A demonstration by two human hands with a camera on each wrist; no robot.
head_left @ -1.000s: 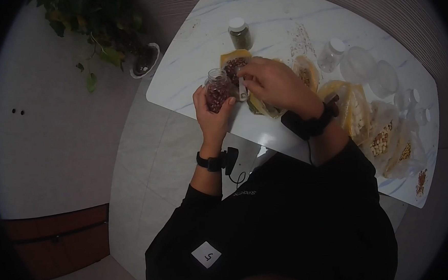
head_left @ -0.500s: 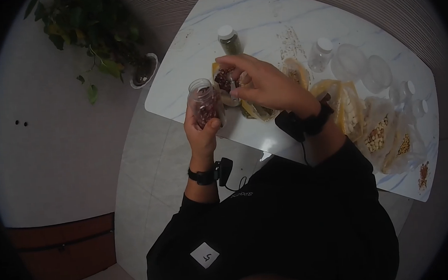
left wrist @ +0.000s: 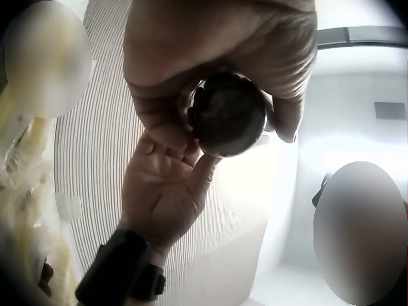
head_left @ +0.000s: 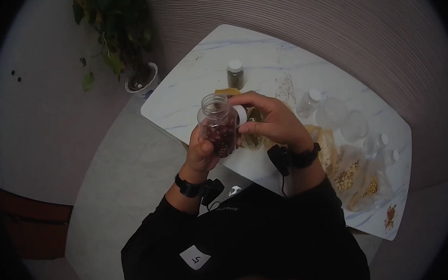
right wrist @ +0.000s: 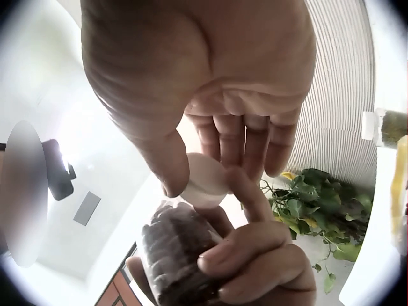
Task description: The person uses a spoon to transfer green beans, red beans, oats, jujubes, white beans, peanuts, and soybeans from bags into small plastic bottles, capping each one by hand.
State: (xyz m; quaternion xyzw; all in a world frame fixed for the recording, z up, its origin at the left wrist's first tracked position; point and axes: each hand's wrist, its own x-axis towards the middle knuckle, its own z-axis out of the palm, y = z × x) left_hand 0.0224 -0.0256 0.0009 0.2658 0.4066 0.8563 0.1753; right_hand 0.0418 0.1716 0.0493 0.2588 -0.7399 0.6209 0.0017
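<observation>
My left hand (head_left: 200,154) grips a clear jar (head_left: 219,132) filled with dark red beans, its mouth uncovered and facing up. From beneath, the left wrist view shows the fingers wrapped about the jar's dark base (left wrist: 229,118). Beside the jar's neck, my right hand (head_left: 279,124) pinches a white lid (head_left: 241,115) between thumb and fingers. In the right wrist view the lid (right wrist: 205,180) sits close to the jar, and a finger of the left hand reaches up to its edge. Behind the jar, a yellow-edged bag (head_left: 228,92) is mostly hidden.
A white-capped jar with green contents (head_left: 235,76) stands behind the hands. To the right lie open bags of nuts and beans (head_left: 348,176), clear tubs (head_left: 331,112) and small jars (head_left: 310,103). Brown crumbs (head_left: 390,217) lie near the table's right corner. A potted plant (head_left: 141,81) is beyond the left edge.
The left hand has raised the bean jar closer to the head camera. The right hand has left the bag and come to the jar, where the white lid now shows. The head view has shifted.
</observation>
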